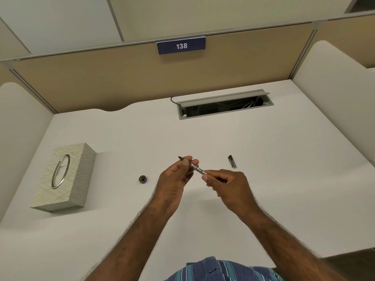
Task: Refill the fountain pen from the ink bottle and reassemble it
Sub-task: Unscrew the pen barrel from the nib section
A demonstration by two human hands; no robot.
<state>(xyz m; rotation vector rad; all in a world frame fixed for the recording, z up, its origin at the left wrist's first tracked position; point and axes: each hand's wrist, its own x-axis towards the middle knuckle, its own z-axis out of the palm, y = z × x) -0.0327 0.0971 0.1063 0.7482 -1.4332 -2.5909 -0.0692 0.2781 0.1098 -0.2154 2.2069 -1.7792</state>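
I hold the fountain pen (194, 166) above the white desk (263, 159), its dark nib pointing up and to the left. My left hand (174, 183) pinches the front section just behind the nib. My right hand (225, 185) grips the rear end, where the clear converter meets a darker part inside my fingers. The pen cap (232, 161), dark with a clip, lies on the desk to the right of my hands. A small round ink bottle (143, 179) stands on the desk to the left of my left hand; I cannot tell whether it is open.
A patterned tissue box (65, 177) with an oval opening lies at the left. An open cable tray (223, 106) is set into the desk at the back. Padded partitions flank both sides, and a sign reading 138 (181, 45) hangs on the back panel.
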